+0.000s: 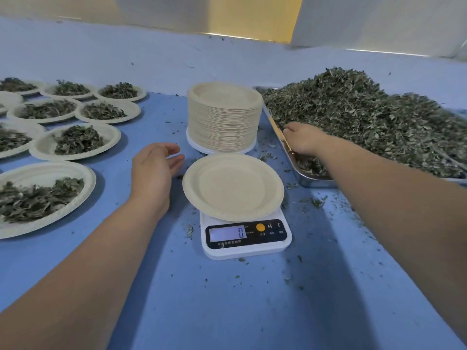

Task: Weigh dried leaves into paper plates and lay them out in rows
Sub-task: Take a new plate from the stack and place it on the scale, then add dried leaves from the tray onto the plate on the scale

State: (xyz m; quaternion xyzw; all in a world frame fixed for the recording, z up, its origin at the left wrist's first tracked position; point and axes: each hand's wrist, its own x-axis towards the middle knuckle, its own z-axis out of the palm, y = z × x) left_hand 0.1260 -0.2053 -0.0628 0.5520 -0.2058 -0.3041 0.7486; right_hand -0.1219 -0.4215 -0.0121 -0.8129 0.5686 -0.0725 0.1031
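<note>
An empty paper plate sits on a white digital scale whose display reads 0. My left hand hovers just left of that plate, fingers relaxed and holding nothing. My right hand reaches into the metal tray at the near left edge of a big heap of dried leaves; its fingers curl down into the leaves, and whether they hold any is hidden. A tall stack of empty plates stands behind the scale.
Several filled plates lie in rows on the left of the blue table. Leaf crumbs are scattered around the scale and tray. A pale wall runs along the back.
</note>
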